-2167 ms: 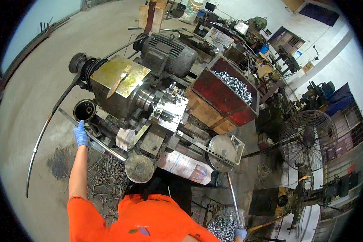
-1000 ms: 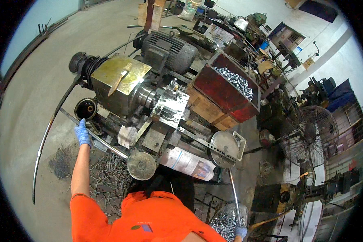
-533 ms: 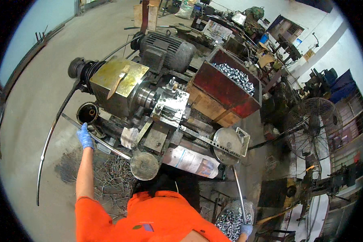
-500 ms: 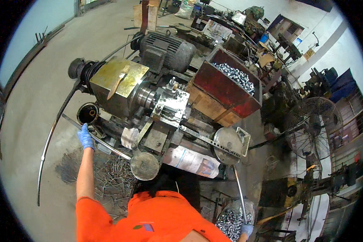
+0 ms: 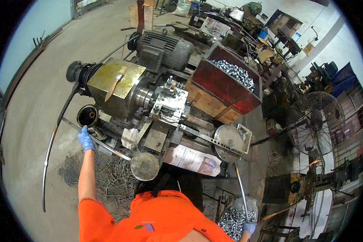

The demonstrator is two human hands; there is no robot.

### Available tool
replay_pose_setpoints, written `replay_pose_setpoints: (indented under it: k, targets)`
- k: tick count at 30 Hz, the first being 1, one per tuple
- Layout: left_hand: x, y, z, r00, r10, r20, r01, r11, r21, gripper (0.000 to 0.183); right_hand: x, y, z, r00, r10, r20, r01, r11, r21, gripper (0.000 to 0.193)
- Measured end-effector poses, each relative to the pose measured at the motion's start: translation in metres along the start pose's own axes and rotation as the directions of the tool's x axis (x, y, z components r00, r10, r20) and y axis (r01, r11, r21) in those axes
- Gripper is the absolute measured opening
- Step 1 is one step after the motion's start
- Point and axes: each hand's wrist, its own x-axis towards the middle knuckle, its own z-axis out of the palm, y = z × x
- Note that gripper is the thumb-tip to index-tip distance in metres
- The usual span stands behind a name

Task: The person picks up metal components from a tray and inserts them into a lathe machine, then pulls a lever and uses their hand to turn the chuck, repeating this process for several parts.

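A blue glove covers my left hand (image 5: 86, 139), which is closed on a long metal lever (image 5: 109, 148). That lever runs from beside the dark round pot (image 5: 87, 115) to a round metal disc (image 5: 144, 166). At the lower right my right hand (image 5: 249, 228), also gloved, grips the lower end of a second metal lever (image 5: 241, 183), partly hidden by the fingers. Below and beside it stands a basket (image 5: 255, 205) of small shiny metal pieces (image 5: 231, 226). Between my arms is a lathe-like machine with a bright spindle (image 5: 143, 97) and a metal tool block (image 5: 170, 105).
A red bin (image 5: 226, 85) of small metal pieces rests on a wooden box (image 5: 205, 103) behind the machine. A brush (image 5: 116, 84) lies on the yellow-topped housing (image 5: 129, 69). Wire-like metal scraps (image 5: 117, 177) cover the floor at left. A caged fan (image 5: 316, 123) stands at right.
The whole view has shifted slightly. Both hands keep their grip on the levers, and neither lever has plainly moved relative to the machine.
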Motion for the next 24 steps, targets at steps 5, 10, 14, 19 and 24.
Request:
replay_pose_setpoints:
  k: [5, 10, 14, 19, 24]
  targets:
    - [0.005, -0.005, 0.001, 1.000, -0.013, 0.014, 0.013, 1.000, 0.012, 0.021, 0.007, 0.010, 0.008, 0.999, -0.004, 0.046, 0.006, 0.999, -0.048, 0.058]
    - [0.000, 0.000, 0.000, 1.000, -0.017, -0.007, 0.017, 1.000, -0.003, 0.022, -0.009, -0.005, -0.007, 0.999, 0.026, 0.034, -0.025, 0.999, -0.032, 0.051]
    - [0.001, 0.000, 0.002, 1.000, -0.022, 0.001, 0.022, 1.000, -0.005, 0.022, 0.010, 0.016, 0.021, 1.000, 0.008, -0.022, -0.010, 0.997, -0.074, 0.047]
    - [0.002, -0.002, 0.004, 1.000, -0.022, -0.015, 0.022, 0.999, -0.024, 0.023, 0.018, 0.028, 0.033, 0.999, -0.022, -0.027, 0.019, 0.996, -0.091, 0.046]
    - [-0.002, 0.002, 0.004, 1.000, -0.016, -0.023, 0.015, 0.999, -0.043, 0.020, 0.004, 0.017, 0.020, 0.999, -0.044, -0.019, 0.043, 0.998, -0.054, 0.045]
